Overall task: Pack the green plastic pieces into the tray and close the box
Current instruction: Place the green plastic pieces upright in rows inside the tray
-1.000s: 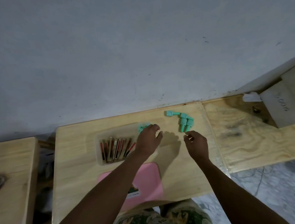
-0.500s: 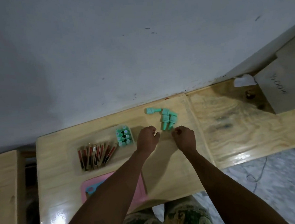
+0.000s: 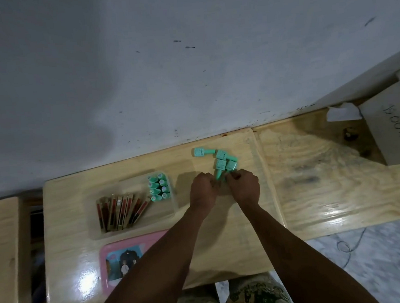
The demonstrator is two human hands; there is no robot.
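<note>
Several loose green plastic pieces (image 3: 223, 161) lie in a cluster near the table's far edge, with one more green piece (image 3: 200, 151) apart to the left. The clear tray (image 3: 174, 204) holds several green pieces (image 3: 159, 188) upright in its far right corner. My left hand (image 3: 203, 192) and my right hand (image 3: 244, 187) meet knuckle to knuckle at the near end of the cluster. Left fingertips pinch the stem of the nearest piece (image 3: 219, 172). Right fingers curl on the lower end of the piece beside it (image 3: 231, 165).
Brown and red sticks (image 3: 120, 211) fill the tray's left part. A pink lid with a picture (image 3: 116, 260) lies near the table's front edge. A second wooden surface (image 3: 328, 177) adjoins on the right, with a grey box (image 3: 393, 124) at its back.
Both hands moved forward and together onto the near end of the loose green cluster. One second ago the left hand was over the tray's corner.
</note>
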